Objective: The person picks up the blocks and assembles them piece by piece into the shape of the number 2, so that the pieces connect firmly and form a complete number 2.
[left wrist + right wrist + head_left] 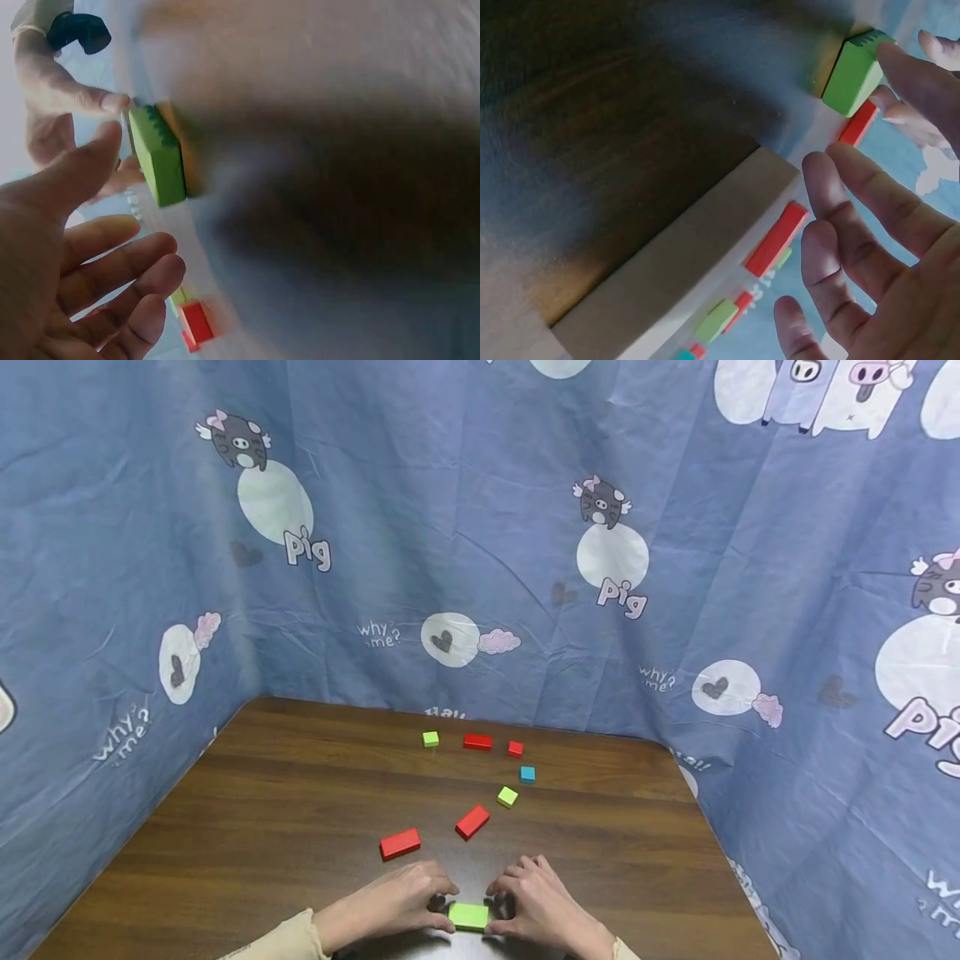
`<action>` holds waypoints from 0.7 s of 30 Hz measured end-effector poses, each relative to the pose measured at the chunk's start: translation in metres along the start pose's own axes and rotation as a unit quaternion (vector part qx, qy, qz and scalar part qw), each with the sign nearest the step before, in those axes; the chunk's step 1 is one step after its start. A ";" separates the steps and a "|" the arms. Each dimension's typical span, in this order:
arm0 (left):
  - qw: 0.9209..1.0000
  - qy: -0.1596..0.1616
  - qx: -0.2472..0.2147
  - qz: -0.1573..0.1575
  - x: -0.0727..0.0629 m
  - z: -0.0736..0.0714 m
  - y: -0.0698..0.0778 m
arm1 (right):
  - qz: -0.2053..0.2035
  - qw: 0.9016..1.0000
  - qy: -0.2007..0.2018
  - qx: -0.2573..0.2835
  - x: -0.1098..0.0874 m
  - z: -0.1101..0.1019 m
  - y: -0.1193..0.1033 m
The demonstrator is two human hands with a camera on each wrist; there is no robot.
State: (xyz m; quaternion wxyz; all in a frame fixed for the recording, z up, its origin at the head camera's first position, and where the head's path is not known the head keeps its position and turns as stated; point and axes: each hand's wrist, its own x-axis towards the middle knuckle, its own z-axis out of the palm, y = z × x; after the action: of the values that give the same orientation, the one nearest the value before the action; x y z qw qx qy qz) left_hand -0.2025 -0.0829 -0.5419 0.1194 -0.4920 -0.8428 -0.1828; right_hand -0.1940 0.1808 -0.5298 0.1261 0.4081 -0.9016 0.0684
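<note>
A bright green rectangular block (469, 917) lies on the table near the front, between my two hands. My left hand (405, 897) is at its left side, the thumb tip by the near left corner and the fingers arched beyond. Mirroring it, my right hand (536, 902) has its thumb at the near right corner. In the left wrist view the green block (166, 169) shows dark jagged marks along one side, and the left fingers spread loosely, off it. The right wrist view shows the right thumb against the green block (851, 79), with the other fingers loosely bent.
Beyond the hands lie two red blocks, one left (401, 843) and one nearer the middle (472, 822). Farther back are a green cube (507, 797), a blue cube (528, 774), a small red cube (516, 749), a red block (477, 742) and another green cube (431, 739). A blue curtain (510, 568) borders the wooden table.
</note>
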 end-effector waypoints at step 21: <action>0.999 -0.003 -0.048 0.024 -0.003 0.009 0.002 | -0.012 0.999 -0.020 0.026 0.002 0.003 -0.005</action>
State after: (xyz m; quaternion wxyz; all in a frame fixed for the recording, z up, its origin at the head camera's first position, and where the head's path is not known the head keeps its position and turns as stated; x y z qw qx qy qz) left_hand -0.1992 -0.0803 -0.5512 0.0980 -0.5178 -0.8212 -0.2187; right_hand -0.1916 0.1757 -0.5319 0.0984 0.4235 -0.8968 0.0825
